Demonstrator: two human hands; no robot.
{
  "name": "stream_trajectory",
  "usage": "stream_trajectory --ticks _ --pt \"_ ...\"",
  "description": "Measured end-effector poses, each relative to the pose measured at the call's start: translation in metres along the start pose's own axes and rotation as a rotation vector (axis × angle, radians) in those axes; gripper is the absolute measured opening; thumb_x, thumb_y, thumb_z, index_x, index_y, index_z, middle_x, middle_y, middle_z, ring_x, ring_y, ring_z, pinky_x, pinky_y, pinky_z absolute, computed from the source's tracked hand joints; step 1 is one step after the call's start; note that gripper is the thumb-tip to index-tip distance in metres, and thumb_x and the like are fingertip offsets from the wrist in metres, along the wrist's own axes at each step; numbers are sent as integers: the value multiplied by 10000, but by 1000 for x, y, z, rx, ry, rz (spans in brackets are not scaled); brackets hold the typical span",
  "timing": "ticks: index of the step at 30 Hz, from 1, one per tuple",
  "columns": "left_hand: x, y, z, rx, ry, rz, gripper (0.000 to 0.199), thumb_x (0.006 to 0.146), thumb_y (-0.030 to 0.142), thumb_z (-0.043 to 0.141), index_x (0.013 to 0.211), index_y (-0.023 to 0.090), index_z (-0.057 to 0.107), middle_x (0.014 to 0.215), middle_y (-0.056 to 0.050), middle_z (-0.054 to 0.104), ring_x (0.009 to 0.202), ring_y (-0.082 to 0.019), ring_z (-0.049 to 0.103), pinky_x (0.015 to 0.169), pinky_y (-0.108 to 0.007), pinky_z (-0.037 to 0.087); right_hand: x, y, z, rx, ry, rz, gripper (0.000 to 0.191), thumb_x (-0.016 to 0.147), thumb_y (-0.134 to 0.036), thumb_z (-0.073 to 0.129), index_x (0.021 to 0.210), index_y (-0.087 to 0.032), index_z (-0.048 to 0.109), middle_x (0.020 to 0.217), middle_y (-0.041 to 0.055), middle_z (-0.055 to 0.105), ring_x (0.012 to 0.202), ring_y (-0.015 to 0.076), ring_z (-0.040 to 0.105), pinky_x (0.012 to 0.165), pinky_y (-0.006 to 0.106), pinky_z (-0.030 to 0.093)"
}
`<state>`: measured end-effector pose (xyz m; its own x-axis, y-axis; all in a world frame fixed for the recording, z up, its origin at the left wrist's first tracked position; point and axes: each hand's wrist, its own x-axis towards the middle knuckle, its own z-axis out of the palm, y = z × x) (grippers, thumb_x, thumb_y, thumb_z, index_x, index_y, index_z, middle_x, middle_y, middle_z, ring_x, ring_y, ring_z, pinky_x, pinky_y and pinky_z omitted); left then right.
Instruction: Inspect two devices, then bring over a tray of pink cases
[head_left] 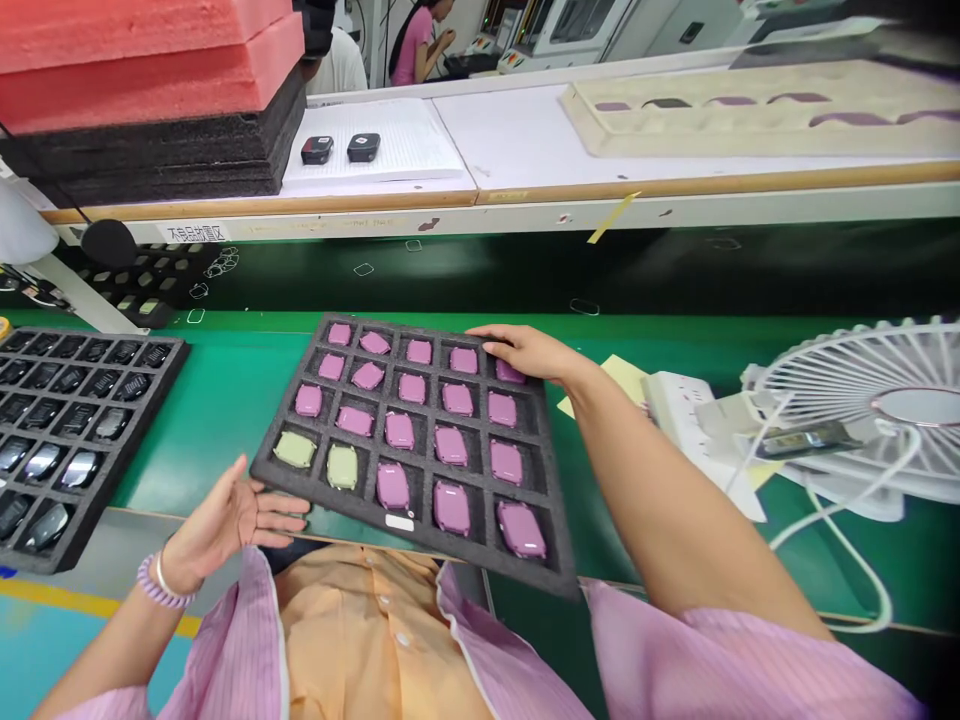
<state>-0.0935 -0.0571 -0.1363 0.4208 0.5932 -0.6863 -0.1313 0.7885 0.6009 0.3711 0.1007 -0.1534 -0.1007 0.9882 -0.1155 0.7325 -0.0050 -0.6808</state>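
Note:
A dark grey foam tray (421, 415) lies at an angle over the front of the green bench, its near edge reaching past the bench edge. Its pockets hold several purple watch-shaped pieces (451, 445) and two pale green ones (343, 466). My right hand (529, 352) grips the tray's far right corner, thumb over the top and the fingers along the far edge. By the near left corner is my left hand (251, 510), palm up with fingers stretched out; whether it touches the tray's underside I cannot tell.
On the left stands another foam tray (124, 455) with black watch-like pieces. A white fan (885, 410), power strip (679, 400) and cable are at right. The shelf above holds red foam blocks (150, 60), two black pieces (364, 147) and a cream tray (720, 130). People sit beyond.

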Motion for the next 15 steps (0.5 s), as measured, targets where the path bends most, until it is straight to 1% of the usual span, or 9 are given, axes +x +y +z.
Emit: stream_trajectory --ticks 2,4,6,7,9,10,11,13,15 --pt "-8 -20 -6 47 10 -63 738 838 780 493 1071 99 655 1192 -231 695 990 -287 720 781 -336 599 11 1 6 -42 -22 -92 372 910 -225 504 1222 -238 706 1311 20 669 1244 303 590 1121 460 432" --pt "-17 -31 -13 185 42 -151 803 768 838 526 1018 92 688 1036 -215 742 873 -272 730 705 -312 583 20 0 13 -93 -37 -172 398 919 -249 480 1257 -234 689 1319 32 664 1236 302 594 1103 459 446" --pt "-26 -31 -19 419 102 -191 855 722 900 502 905 91 708 832 -189 748 703 -249 710 630 -302 550 24 -8 20 -190 -9 -214 413 927 -238 453 1269 -219 683 1300 64 672 1207 309 604 1065 467 465" --pt "-31 -28 -21 559 148 -159 847 722 909 489 846 99 706 758 -167 734 637 -230 684 610 -301 532 22 -15 23 -266 37 -226 410 930 -224 444 1256 -204 691 1282 89 676 1197 325 600 1049 488 461" --pt "-38 -17 -19 826 273 35 772 770 870 491 809 127 701 696 -110 703 584 -191 623 596 -295 496 12 -39 33 -439 167 -267 381 941 -202 439 1201 -165 715 1237 147 676 1182 369 578 1018 546 428" --pt "-40 -10 -16 939 335 173 707 809 822 507 847 145 707 705 -81 690 590 -176 595 602 -292 478 3 -55 39 -502 227 -326 352 958 -220 454 1181 -162 720 1229 161 667 1181 383 561 1011 563 403" --pt "-40 -4 -11 1037 396 320 625 847 760 532 918 166 712 733 -59 679 626 -174 580 620 -292 467 -8 -72 47 -515 229 -410 325 980 -245 470 1177 -168 717 1206 160 667 1155 376 562 986 543 404" --pt "-35 7 1 1232 428 562 454 875 610 636 1063 202 700 873 -46 676 769 -192 586 734 -316 478 -33 -108 67 -454 52 -610 269 1003 -236 507 1170 -158 704 1119 141 685 1074 310 593 937 436 424" --pt "-26 14 14 1437 378 661 384 839 445 761 1135 213 680 1028 -58 659 953 -230 576 884 -365 473 -55 -140 88 -471 -177 -718 220 996 -234 589 1172 -157 697 1094 121 687 1050 285 600 902 389 410"
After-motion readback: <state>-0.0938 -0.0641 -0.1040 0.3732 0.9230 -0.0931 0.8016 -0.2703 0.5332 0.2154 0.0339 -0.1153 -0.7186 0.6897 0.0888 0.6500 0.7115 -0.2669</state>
